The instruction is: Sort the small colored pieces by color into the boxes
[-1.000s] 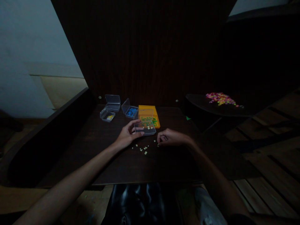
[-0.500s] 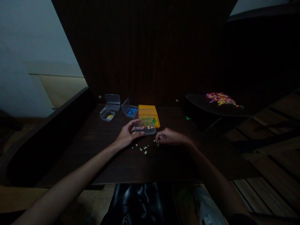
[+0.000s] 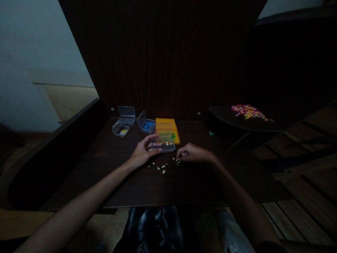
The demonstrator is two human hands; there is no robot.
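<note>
A clear plastic box (image 3: pixel 168 148) with its lid raised is gripped at its left end by my left hand (image 3: pixel 144 151), thumb in front and fingers behind. A few pale pieces lie inside it. My right hand (image 3: pixel 193 153) is just to the right of the box, low over the table, with fingers curled and tips together beside some small pale pieces (image 3: pixel 177 161). Whether a piece sits between those fingertips is too small to tell. More loose pale pieces (image 3: pixel 163 172) are scattered on the table in front of the box.
Behind the held box stands a yellow box (image 3: pixel 177 137) with green pieces. Farther left are an open clear box of blue pieces (image 3: pixel 148 125) and another with yellow pieces (image 3: pixel 123 131). A heap of pink and yellow beads (image 3: pixel 249 111) lies on a raised dark shelf (image 3: pixel 223 116) at right.
My right hand has shifted slightly to the right, and more of the pale pieces beside its fingertips now show. My left hand and the clear box stay in place.
</note>
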